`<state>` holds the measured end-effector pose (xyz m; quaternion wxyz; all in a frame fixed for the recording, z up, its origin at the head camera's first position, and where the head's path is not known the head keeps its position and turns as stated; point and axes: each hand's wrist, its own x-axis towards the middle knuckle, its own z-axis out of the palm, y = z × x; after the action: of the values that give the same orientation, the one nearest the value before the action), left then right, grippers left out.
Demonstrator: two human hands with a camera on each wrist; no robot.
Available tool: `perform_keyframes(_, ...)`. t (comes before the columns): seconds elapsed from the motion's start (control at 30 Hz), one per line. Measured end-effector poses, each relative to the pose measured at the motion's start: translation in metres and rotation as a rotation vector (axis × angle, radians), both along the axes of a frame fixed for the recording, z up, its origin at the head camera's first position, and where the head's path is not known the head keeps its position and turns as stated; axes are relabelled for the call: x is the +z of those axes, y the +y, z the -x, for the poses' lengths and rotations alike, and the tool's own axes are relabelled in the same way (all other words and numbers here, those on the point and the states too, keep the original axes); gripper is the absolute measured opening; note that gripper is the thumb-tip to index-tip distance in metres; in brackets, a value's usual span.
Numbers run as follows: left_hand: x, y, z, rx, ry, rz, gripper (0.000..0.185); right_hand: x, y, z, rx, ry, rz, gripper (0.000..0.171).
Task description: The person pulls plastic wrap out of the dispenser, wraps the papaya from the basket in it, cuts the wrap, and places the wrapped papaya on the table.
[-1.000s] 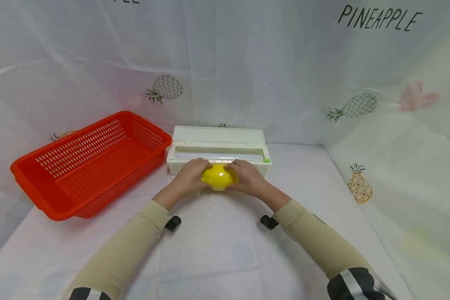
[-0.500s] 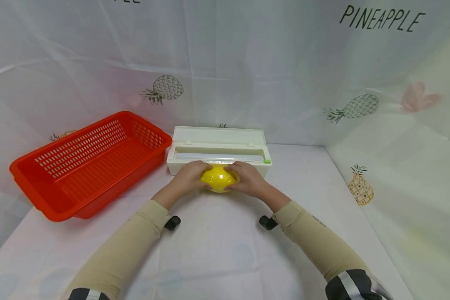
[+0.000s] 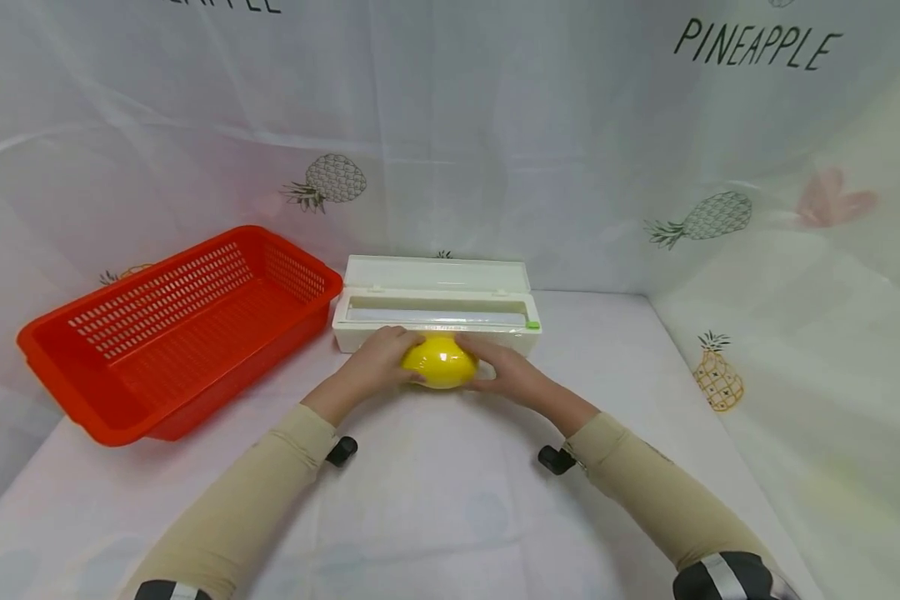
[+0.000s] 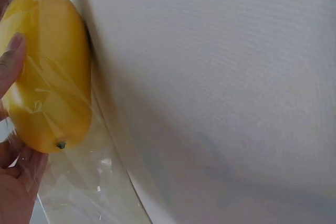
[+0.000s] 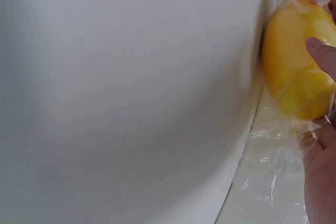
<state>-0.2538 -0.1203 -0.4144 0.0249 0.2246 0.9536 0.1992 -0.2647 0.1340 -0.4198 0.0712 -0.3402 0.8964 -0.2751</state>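
A glossy yellow melon (image 3: pixel 440 362) sits low against the front of a white cling film dispenser (image 3: pixel 348 340), its lid raised. Clear cling film (image 5: pixel 273 166) covers the melon and hangs in creases over the dispenser's front. My left hand (image 3: pixel 375 362) grips the melon's left end, the thumb on the side towards me. At the opposite end, my right hand (image 3: pixel 508 372) holds the melon and film, its thumb laid on the yellow skin. A small dark stem end shows through the film in the left wrist view. The far-side fingertips are partly hidden.
A red slotted plastic basket (image 3: pixel 180 408) stands left of the dispenser. Inside the dispenser lies a film roll (image 3: pixel 435 317), with a green slider (image 3: pixel 532 325) at its right end. Pineapple-printed cloth walls (image 3: pixel 570 167) close off the back and right.
My right hand and forearm have shifted slightly right, and more of the melon's right side shows. My left hand keeps nearly the same place on the melon.
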Motion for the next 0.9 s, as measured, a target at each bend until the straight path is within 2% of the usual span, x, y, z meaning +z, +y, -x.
perform_keyframes(0.07,0.001,-0.001,0.0,0.01,-0.002,-0.002,0.066,0.0,0.002,-0.001,0.012,-0.016,0.003,0.077)
perform_keyframes(0.17,0.003,-0.001,-0.002,0.013,-0.004,-0.006,0.067,0.001,0.002,-0.002,0.011,0.012,0.033,0.074)
perform_keyframes(0.3,0.008,0.0,-0.003,0.017,-0.02,-0.009,0.068,0.004,0.001,-0.003,-0.062,0.102,0.083,0.06)
perform_keyframes(0.4,0.011,0.001,-0.004,0.031,-0.036,-0.007,0.069,0.007,-0.005,-0.002,-0.127,0.116,0.13,0.048)
perform_keyframes(0.6,0.009,0.0,0.0,0.058,-0.032,-0.024,0.068,0.007,-0.016,0.006,-0.201,-0.04,0.255,0.027)
perform_keyframes(0.77,0.003,-0.006,0.002,0.04,-0.056,-0.093,0.067,0.003,-0.015,0.01,-0.244,-0.172,0.286,0.028)
perform_keyframes(0.9,0.001,-0.01,0.001,0.049,-0.057,-0.135,0.064,0.0,-0.014,0.01,-0.25,-0.208,0.311,0.03)
